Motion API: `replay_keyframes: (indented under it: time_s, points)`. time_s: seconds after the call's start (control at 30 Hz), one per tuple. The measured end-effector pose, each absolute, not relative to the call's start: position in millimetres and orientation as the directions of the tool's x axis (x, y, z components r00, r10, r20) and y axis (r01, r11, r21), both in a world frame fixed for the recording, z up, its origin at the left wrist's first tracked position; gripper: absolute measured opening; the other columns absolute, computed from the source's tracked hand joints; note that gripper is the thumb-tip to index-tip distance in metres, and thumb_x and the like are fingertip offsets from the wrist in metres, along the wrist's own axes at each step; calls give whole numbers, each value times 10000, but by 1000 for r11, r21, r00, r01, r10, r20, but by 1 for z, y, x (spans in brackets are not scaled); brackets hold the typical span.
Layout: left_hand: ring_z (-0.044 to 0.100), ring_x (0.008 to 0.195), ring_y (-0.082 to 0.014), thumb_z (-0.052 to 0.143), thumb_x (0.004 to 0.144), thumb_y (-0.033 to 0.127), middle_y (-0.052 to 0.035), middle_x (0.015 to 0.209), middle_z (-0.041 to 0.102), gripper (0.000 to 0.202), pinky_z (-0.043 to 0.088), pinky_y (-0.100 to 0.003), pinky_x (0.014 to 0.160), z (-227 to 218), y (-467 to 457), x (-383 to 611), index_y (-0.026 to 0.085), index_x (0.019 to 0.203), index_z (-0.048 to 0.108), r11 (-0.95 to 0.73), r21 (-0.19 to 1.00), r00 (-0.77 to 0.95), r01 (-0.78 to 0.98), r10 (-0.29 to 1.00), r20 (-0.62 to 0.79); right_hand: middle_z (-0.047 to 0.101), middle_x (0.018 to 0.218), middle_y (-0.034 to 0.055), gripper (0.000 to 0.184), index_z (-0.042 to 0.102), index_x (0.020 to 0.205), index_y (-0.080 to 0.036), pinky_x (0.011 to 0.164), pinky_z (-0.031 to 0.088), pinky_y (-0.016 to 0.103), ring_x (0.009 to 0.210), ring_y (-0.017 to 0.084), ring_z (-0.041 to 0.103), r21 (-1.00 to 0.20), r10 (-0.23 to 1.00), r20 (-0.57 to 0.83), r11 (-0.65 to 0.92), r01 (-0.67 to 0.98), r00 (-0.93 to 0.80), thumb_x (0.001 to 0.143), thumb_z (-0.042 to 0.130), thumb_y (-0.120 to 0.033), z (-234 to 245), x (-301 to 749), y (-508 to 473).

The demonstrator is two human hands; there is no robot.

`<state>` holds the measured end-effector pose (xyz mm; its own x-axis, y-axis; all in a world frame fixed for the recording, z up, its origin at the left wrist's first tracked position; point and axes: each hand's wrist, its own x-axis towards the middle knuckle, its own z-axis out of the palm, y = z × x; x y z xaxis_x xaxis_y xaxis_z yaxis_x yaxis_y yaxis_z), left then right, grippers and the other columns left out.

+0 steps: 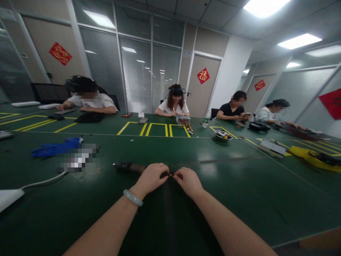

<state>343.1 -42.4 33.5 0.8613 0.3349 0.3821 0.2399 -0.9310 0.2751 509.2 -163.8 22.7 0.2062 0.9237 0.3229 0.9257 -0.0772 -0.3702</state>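
Over the green table, both hands meet at a small dark piece (pixel 171 174) with a shiny gold-coloured spot, too small to name. My left hand (pixel 154 176), with a pale bangle (pixel 133 197) on its wrist, is closed, fingertips pinched at the piece's left side. Facing it, my right hand (pixel 188 180) also pinches, thumb and forefinger at the right side. Behind my left hand lies a dark cylindrical tool (pixel 129 166) with a metal tip pointing left. My left hand hides its right end, and I cannot tell whether they touch.
Blue gloves (pixel 57 147), a blurred-out device (pixel 80 160) and a white cable (pixel 42 183) lie to the left. A metal bowl (pixel 223 136) of small parts and a water bottle (pixel 206 118) stand farther back. Several people sit across the green table (pixel 253 199).
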Motion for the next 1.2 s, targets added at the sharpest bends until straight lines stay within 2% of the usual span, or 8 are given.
replay_keyframes:
  time_s: [0.43, 0.67, 0.8, 0.9, 1.0, 1.03, 1.1, 1.2]
  points:
    - [576, 900, -176, 609, 843, 220, 7, 948, 618, 67, 416, -312, 830, 30, -40, 343, 239, 906, 614, -929, 279, 862, 244, 340, 376, 658, 848, -10, 133, 677, 866, -235, 800, 397, 281, 832, 144, 591, -250, 911, 393, -27, 968, 127, 904, 567, -299, 19, 503, -159]
    - [582, 895, -181, 616, 827, 200, 2, 934, 625, 87, 423, -313, 834, 29, -41, 345, 228, 909, 606, -922, 290, 853, 256, 357, 381, 644, 859, 7, 137, 665, 886, -235, 804, 385, 319, 850, 169, 571, -1, 906, 422, 2, 1000, -2, 922, 534, -256, 17, 504, -152]
    - [588, 901, -181, 626, 820, 202, 13, 929, 628, 114, 424, -322, 854, 31, -42, 344, 234, 924, 593, -909, 310, 842, 278, 385, 377, 643, 849, 11, 143, 649, 854, -235, 789, 396, 332, 859, 180, 572, 84, 912, 407, 23, 996, -55, 925, 528, -261, 16, 504, -147]
    - [590, 917, -181, 631, 817, 196, 18, 933, 630, 148, 428, -326, 859, 34, -44, 342, 239, 947, 574, -899, 315, 830, 303, 412, 376, 663, 962, 24, 103, 635, 897, -227, 942, 365, 381, 1005, 192, 568, 80, 892, 445, 52, 995, -83, 919, 535, -238, 11, 504, -145]
    - [589, 960, -190, 639, 818, 218, 8, 980, 635, 183, 435, -339, 891, 37, -47, 340, 238, 983, 561, -903, 292, 842, 317, 409, 351, 669, 954, 36, 141, 610, 923, -197, 1109, 196, 475, 1060, 194, 566, 75, 883, 459, 65, 995, -92, 928, 472, -164, 7, 502, -142]
    - [587, 981, -194, 637, 823, 231, 4, 997, 636, 188, 417, -363, 942, 38, -48, 339, 237, 995, 561, -908, 269, 849, 321, 402, 343, 665, 913, 34, 161, 600, 920, -188, 1127, 158, 489, 1014, 190, 584, 83, 890, 446, 66, 994, -96, 928, 445, -142, 7, 501, -142]
    - [558, 1094, -201, 628, 832, 237, -2, 1090, 633, 256, 286, -426, 1095, 41, -49, 337, 247, 1076, 551, -926, 233, 861, 296, 364, 356, 648, 872, 28, 193, 585, 930, -180, 1135, 162, 472, 912, 179, 600, 104, 904, 412, 79, 991, -115, 921, 406, -108, 9, 500, -140]
    - [313, 1370, -245, 622, 826, 245, -18, 1374, 501, 493, 39, -511, 1169, 44, -51, 333, 290, 1289, 458, -948, 158, 858, 277, 318, 403, 631, 881, 33, 224, 572, 947, -190, 1091, 264, 401, 887, 184, 591, 110, 914, 387, 82, 990, -119, 908, 380, -82, 14, 506, -139]
